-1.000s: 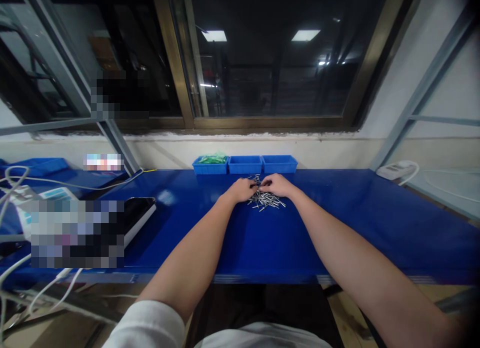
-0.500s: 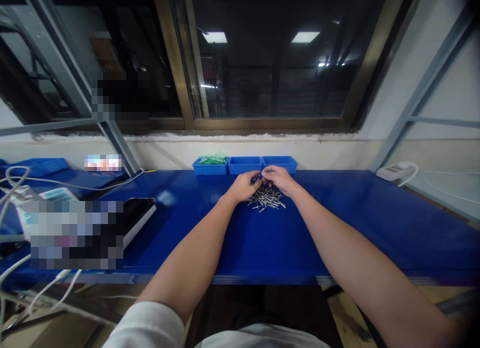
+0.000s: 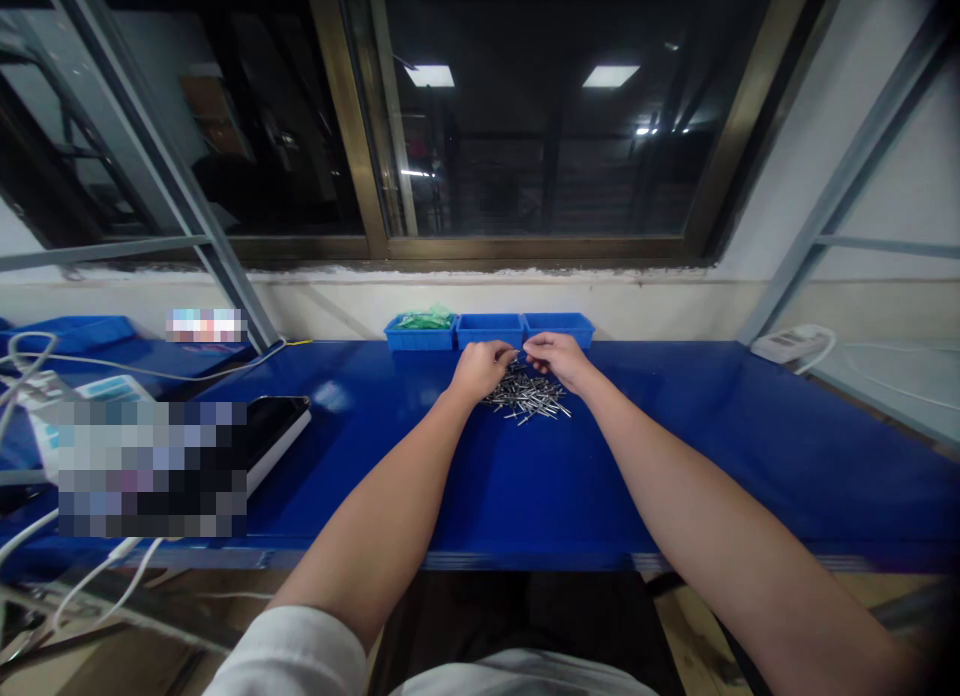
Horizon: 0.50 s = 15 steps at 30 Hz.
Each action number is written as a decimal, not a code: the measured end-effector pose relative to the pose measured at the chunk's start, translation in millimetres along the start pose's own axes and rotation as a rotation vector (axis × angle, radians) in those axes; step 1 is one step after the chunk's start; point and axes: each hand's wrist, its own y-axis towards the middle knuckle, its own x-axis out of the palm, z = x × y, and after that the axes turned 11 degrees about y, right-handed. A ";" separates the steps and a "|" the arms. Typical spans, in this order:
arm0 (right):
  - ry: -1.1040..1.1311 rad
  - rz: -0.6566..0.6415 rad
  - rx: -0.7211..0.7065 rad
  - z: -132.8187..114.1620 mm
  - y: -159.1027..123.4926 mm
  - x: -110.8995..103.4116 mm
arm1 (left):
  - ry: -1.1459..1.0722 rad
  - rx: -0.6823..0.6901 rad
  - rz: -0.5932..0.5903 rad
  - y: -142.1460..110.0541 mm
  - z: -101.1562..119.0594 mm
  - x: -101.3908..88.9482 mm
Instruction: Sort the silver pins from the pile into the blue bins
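A loose pile of thin silver metal pins (image 3: 536, 398), rivet-like in shape, lies on the blue tabletop (image 3: 495, 486). Over its left back edge is my left hand (image 3: 481, 370), thumb and fingertips pinched together. My right hand (image 3: 561, 360) hovers at the pile's back right, its thumb and forefinger also closed in a pinch. The two sets of fingertips face each other with a narrow gap between them. Whatever they pinch is too small to make out.
Behind my hands stand three blue bins: a left bin (image 3: 421, 340) with green packets (image 3: 426, 319), a middle bin (image 3: 490, 334) and a right bin (image 3: 577, 332). A dark-topped device (image 3: 281, 426) and white cables (image 3: 112, 553) lie left; a power strip (image 3: 787, 344) sits right.
My left hand has shifted slightly left, its fingertips drawing apart from the right hand's. More of the pile shows between the hands. My right hand has barely moved.
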 end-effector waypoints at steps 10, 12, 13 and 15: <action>0.159 0.063 -0.015 -3.0 0.1 -7.4 | -0.122 -0.055 0.031 -0.7 0.3 2.4; 0.081 0.096 0.006 -1.4 1.8 -9.6 | -0.129 -0.109 0.069 0.3 -3.3 3.7; 0.033 0.108 0.020 -0.6 2.7 -10.8 | -0.118 -0.129 0.085 0.9 -5.7 4.6; -0.045 0.139 0.041 0.3 4.7 -13.2 | -0.083 -0.166 0.104 2.2 -10.7 6.3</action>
